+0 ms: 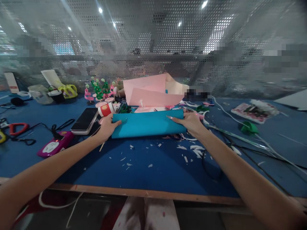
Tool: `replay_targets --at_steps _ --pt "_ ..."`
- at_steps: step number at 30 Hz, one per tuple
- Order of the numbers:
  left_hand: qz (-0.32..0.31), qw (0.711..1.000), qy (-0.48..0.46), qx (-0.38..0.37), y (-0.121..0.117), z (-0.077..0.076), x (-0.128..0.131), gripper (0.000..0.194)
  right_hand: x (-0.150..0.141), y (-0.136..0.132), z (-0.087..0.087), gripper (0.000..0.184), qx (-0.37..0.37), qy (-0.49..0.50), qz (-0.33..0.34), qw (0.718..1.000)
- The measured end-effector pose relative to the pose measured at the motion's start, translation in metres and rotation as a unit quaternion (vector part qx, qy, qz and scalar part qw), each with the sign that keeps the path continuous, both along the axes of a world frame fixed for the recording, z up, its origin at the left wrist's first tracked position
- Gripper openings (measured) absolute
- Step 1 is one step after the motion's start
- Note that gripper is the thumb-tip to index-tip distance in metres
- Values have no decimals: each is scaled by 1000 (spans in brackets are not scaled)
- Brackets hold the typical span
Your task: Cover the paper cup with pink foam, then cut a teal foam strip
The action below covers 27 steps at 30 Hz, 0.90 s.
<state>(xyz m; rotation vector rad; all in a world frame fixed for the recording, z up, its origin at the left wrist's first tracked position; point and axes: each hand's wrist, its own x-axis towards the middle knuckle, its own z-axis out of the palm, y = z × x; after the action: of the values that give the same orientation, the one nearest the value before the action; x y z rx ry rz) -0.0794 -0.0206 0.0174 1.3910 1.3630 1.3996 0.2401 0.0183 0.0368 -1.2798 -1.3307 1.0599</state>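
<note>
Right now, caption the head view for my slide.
Left hand and right hand hold an oblong blue sheet over a blue tabletop strewn with white scraps.

Stretches left forearm and right forearm forward, both bare and slanting inward. Holds left hand and right hand well apart, nearly level, in matching pinch grips. Points both long-nailed thumbs toward each other on the near side, with most other fingers hidden.
</note>
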Motion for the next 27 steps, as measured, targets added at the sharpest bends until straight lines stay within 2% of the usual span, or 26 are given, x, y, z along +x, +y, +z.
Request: replay_targets --at_steps 6,9,12,16,21,27 --pt "-57 997 -27 39 -2 -3 -2 64 1 -5 -3 39 -54 52 47 996" --pt "-88 996 -19 25 -4 0 -2 60 1 -3 -6 39 -63 49 48 996" --pt "-85 996 23 28 -6 0 -3 57 2 0 -9 34 -62 47 13 997" --pt "-71 993 90 40 -6 -2 -6 50 2 1 -10 34 -9 27 -37 999" --pt "-43 988 134 59 -4 -4 -7 33 -1 -2 -7 40 19 14 -26 999" --pt "-67 990 122 34 -6 -4 -6 41 -1 -6 -5 31 -16 45 -4 999"
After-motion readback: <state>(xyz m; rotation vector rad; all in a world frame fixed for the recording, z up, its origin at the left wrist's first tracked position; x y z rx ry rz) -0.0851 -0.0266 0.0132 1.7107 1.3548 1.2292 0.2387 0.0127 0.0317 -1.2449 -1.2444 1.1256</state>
